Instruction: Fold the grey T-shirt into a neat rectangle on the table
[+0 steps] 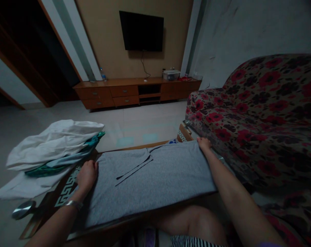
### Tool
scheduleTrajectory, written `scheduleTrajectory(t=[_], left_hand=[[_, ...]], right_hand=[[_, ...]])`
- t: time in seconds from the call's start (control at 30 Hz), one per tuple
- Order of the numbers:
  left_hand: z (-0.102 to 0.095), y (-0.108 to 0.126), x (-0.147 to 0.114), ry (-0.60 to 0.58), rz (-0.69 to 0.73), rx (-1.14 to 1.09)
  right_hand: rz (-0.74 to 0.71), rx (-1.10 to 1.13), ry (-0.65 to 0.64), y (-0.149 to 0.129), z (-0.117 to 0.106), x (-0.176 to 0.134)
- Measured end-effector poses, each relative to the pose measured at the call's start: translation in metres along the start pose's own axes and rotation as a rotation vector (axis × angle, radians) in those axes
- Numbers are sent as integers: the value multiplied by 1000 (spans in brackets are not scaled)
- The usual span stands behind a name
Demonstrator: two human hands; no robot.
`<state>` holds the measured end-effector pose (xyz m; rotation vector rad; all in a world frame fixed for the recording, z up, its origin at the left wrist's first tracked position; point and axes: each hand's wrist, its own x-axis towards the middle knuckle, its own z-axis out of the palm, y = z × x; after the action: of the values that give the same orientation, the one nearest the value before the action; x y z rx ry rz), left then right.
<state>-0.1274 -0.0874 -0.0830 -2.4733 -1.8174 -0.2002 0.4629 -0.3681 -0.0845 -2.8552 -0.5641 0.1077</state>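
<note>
A grey garment (158, 178) with two dark drawstring ends lies spread across a low table (65, 192) in front of my knees. My left hand (87, 174) is at its left edge, fingers curled over the cloth near the upper left corner. At the upper right corner my right hand (203, 143) is closed on the fabric, its fingertips partly hidden. The cloth between the two hands looks fairly flat, and the drawstring ends rest slanting on top of it.
Left of the garment, a pile of white clothes (55, 140) with a green piece (45, 169) hangs over the table's end. A flowered sofa (248, 109) stands close on the right. Across the floor are a wooden cabinet (99, 94) and a wall television (142, 31).
</note>
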Motion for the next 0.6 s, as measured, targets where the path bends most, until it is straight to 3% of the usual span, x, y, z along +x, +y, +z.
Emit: scheduleTrajectory(t=[0.17,0.33,0.43,0.5,0.6], left_hand=[[-2,4,-5,7,10,-15],[6,2,-9,45,-10,-33],[7,0,-9,33,-54,-190],[3,-6,-8,-7,-76,-335],[-8,-26,-6,-103,-96,-457]], right_hand=[[-60,43,-35,-8,19,7],[-67,22,134,-12,40,10],[-92,21,237,-10,48,5],[-80,35,269,-1,51,2],[-44,44,208,33,53,2]])
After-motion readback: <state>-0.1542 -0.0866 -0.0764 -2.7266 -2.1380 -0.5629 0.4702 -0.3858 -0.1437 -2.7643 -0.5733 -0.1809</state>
